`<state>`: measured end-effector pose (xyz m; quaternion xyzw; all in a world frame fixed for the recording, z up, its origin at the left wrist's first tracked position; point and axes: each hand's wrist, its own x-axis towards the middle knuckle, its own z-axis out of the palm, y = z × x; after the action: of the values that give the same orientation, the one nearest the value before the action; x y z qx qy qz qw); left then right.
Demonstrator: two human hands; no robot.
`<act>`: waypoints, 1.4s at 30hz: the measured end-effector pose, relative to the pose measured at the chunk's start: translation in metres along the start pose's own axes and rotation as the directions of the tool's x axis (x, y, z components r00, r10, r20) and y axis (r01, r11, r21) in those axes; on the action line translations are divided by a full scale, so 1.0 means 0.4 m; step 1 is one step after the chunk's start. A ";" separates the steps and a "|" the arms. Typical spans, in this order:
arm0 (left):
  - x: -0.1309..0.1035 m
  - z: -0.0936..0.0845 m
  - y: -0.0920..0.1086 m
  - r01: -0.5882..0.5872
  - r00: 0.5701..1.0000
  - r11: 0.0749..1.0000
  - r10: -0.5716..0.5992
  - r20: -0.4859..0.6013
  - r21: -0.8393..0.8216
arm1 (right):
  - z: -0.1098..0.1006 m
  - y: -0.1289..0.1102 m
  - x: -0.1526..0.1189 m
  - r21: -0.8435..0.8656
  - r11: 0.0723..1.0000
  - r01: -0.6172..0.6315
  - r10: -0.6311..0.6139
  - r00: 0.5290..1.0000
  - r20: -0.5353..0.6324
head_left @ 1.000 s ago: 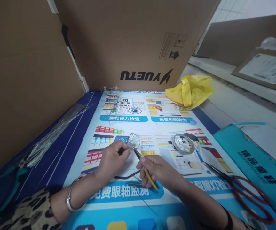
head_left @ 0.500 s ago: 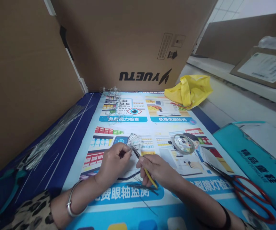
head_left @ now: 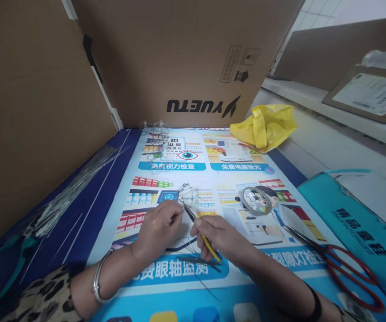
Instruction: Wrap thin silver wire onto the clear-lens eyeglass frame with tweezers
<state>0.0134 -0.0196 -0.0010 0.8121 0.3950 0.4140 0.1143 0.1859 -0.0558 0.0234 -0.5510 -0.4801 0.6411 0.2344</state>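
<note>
My right hand (head_left: 218,237) is closed around pliers (head_left: 193,215) with dark narrow jaws and a yellow handle. Their tip meets a small openwork wire piece (head_left: 188,195), rounded and silvery with dark strands. My left hand (head_left: 161,228) pinches the near edge of this wire piece between thumb and fingertips, right beside the plier tip; the exact grip point is too small to make out. Beneath my right hand lies a loose bunch of dark wires (head_left: 201,263), with thin ends spreading out. A roll of clear tape (head_left: 256,201) lies to the right.
Red-handled scissors (head_left: 350,273) lie at right near a teal box (head_left: 347,219). A yellow bag (head_left: 263,127) sits at the back. Bundled silvery wires (head_left: 75,192) and teal-handled cutters (head_left: 21,250) are at left. Tangled wire pieces (head_left: 157,134) lie before tall cardboard (head_left: 179,58).
My left hand has shifted slightly left and down, and more of the wire piece shows above the fingers. My right hand and the pliers stay almost in place.
</note>
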 end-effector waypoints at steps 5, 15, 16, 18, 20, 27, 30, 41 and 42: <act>-0.004 0.003 -0.006 -0.033 0.999 0.999 0.032 -0.015 -0.009 | -0.001 0.015 0.006 0.017 0.998 0.061 -0.061 0.998 0.001; -0.004 -0.002 -0.003 -0.022 1.000 1.000 0.022 0.001 -0.011 | 0.001 0.004 -0.001 -0.134 0.985 0.110 -0.117 0.992 -0.043; -0.004 -0.002 -0.003 -0.020 1.000 1.000 0.020 0.002 -0.013 | 0.001 0.004 -0.002 -0.142 0.984 0.110 -0.117 0.992 -0.045; -0.003 -0.001 -0.004 -0.016 1.000 1.000 0.016 -0.002 -0.017 | 0.000 0.004 -0.002 -0.165 0.981 0.105 -0.114 0.993 -0.044; -0.003 -0.001 -0.004 -0.004 1.000 1.000 0.004 0.000 -0.023 | -0.003 0.003 -0.003 -0.199 0.975 0.100 -0.111 0.993 -0.045; 0.006 -0.013 0.011 0.180 0.983 0.970 -0.181 0.013 -0.161 | -0.013 -0.004 -0.010 -0.167 0.982 0.091 -0.089 0.996 0.020; 0.009 -0.011 0.010 0.253 0.967 0.942 -0.255 0.020 -0.221 | -0.017 -0.001 -0.013 -0.098 0.995 0.029 -0.025 0.999 0.042; 0.016 -0.005 0.018 0.540 0.838 0.755 -0.523 0.155 -0.371 | -0.014 -0.003 -0.015 -0.043 0.999 0.026 -0.024 0.999 0.039; 0.017 -0.005 0.021 0.560 0.824 0.731 -0.541 0.170 -0.390 | -0.013 -0.001 -0.014 -0.038 0.999 0.022 -0.020 0.999 0.037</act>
<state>0.0188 -0.0203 0.0087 0.6227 0.5155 0.4188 0.4137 0.1923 -0.0583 0.0268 -0.5384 -0.5023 0.6393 0.2216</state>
